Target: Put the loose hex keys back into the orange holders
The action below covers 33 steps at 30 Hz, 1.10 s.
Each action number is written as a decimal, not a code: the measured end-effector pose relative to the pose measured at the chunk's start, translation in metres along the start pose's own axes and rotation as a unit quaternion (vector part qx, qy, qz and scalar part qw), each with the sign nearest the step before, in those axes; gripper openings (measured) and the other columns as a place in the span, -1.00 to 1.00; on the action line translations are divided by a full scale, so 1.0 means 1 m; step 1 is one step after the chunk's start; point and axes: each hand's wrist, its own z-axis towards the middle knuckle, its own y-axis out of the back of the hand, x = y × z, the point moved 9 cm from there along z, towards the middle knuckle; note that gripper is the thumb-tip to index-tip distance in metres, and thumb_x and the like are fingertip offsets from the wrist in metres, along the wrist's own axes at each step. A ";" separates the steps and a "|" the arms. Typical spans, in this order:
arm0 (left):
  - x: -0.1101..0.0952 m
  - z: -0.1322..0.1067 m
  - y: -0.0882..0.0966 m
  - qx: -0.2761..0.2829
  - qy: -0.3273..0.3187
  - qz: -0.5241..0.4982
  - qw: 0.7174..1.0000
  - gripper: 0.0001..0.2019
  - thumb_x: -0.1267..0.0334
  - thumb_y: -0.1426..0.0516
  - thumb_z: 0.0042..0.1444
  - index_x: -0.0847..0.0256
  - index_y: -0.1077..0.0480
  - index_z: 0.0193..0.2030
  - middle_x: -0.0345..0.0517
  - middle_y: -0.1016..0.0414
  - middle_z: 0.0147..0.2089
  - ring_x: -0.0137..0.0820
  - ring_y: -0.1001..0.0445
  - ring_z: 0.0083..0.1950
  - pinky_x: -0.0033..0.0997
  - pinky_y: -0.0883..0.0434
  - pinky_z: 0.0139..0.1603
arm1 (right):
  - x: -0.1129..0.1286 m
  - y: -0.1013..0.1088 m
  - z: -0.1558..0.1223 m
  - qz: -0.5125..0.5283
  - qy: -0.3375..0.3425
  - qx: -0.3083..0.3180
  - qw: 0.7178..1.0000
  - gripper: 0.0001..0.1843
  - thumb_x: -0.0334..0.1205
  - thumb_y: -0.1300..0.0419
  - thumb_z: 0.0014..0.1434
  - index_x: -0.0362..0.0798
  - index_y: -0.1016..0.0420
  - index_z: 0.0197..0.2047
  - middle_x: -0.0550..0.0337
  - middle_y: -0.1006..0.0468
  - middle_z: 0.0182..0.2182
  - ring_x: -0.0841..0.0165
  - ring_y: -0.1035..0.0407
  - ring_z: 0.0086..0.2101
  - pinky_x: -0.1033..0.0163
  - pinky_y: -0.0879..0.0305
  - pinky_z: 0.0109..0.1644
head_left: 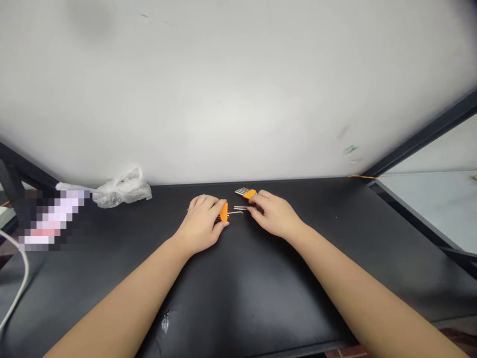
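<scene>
My left hand (pixel 203 223) is closed around an orange hex key holder (pixel 223 213), thumb at its lower edge and index finger at its top. A single L-shaped hex key (pixel 235 213) sticks out to the right of that holder, its bent end pointing at my right hand. Between the thumb and fingers of my right hand (pixel 274 214) run two slim silver hex keys (pixel 240 208), their far ends hidden by the fingers. Just beyond those fingertips lies a second orange holder (pixel 249 194) with several hex keys fanned to the left; I cannot tell whether a finger touches it.
The black table (pixel 238 288) meets a pale wall (pixel 231 99) at the back. A crumpled clear plastic bag (pixel 122 189) lies at the back left, beside a blurred-out item (pixel 52 219). A white cable (pixel 26 271) hangs at the left edge. Dark frame bars (pixel 421 136) flank the table.
</scene>
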 end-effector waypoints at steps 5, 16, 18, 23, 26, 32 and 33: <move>0.006 0.000 0.003 -0.019 0.016 -0.012 1.000 -0.54 0.18 -0.16 0.27 0.07 -0.30 0.30 0.02 -0.42 0.11 -0.08 -0.34 0.17 0.08 -0.23 0.29 | -0.004 -0.012 -0.002 -0.015 0.004 0.031 0.999 -0.80 -0.22 -0.15 0.31 0.04 -0.52 -0.03 0.10 -0.46 -0.02 0.39 -0.39 -0.33 0.25 -0.30 -0.26; -0.007 0.000 0.001 0.011 -0.015 -0.005 1.000 -0.58 0.17 -0.19 0.25 0.06 -0.33 0.24 0.01 -0.44 0.05 -0.08 -0.35 0.13 0.06 -0.27 0.23 | 0.033 0.002 -0.006 0.122 0.081 -0.007 0.989 -0.83 -0.25 -0.14 0.32 0.00 -0.49 -0.04 0.13 -0.53 -0.20 0.36 -0.40 -0.32 0.23 -0.35 -0.17; -0.008 0.000 0.001 0.019 -0.020 -0.002 1.000 -0.61 0.17 -0.19 0.24 0.06 -0.35 0.20 0.00 -0.44 0.02 -0.09 -0.35 0.12 0.06 -0.27 0.22 | 0.042 -0.001 -0.006 0.144 0.110 0.004 0.984 -0.82 -0.28 -0.11 0.34 0.00 -0.51 -0.05 0.14 -0.56 -0.23 0.35 -0.42 -0.27 0.23 -0.35 -0.13; 0.011 0.001 0.007 -0.003 0.017 0.009 1.000 -0.65 0.19 -0.20 0.22 0.05 -0.38 0.15 0.00 -0.44 0.03 -0.08 -0.35 0.12 0.07 -0.26 0.24 | 0.018 -0.004 -0.003 0.140 0.065 -0.007 0.988 -0.78 -0.27 -0.11 0.36 0.01 -0.60 -0.09 0.12 -0.59 -0.23 0.34 -0.45 -0.26 0.20 -0.37 -0.11; 0.025 0.001 0.011 -0.027 0.047 0.005 0.999 -0.61 0.16 -0.19 0.23 0.06 -0.37 0.19 0.00 -0.45 0.05 -0.07 -0.35 0.13 0.06 -0.29 0.22 | 0.005 -0.006 -0.003 0.084 0.038 0.013 0.996 -0.78 -0.22 -0.14 0.34 0.04 -0.65 -0.12 0.12 -0.56 -0.23 0.33 -0.44 -0.28 0.20 -0.36 -0.15; 0.055 -0.006 0.047 -0.177 0.107 -0.053 0.977 -0.55 0.09 -0.19 0.25 0.08 -0.35 0.25 -0.01 -0.45 0.11 -0.13 -0.38 0.15 -0.05 -0.35 0.24 | 0.004 0.003 -0.006 -0.008 0.026 -0.013 1.000 -0.71 -0.15 -0.22 0.27 0.06 -0.56 0.06 0.05 -0.48 -0.03 0.27 -0.42 -0.18 0.16 -0.39 -0.13; 0.062 -0.009 0.053 -0.205 0.122 -0.057 0.970 -0.55 0.08 -0.19 0.25 0.08 -0.35 0.25 -0.02 -0.45 0.10 -0.13 -0.38 0.16 -0.05 -0.35 0.25 | 0.006 0.001 -0.006 -0.017 0.037 -0.006 0.999 -0.70 -0.17 -0.23 0.27 0.06 -0.55 0.07 0.04 -0.47 -0.01 0.24 -0.41 -0.14 0.14 -0.39 -0.08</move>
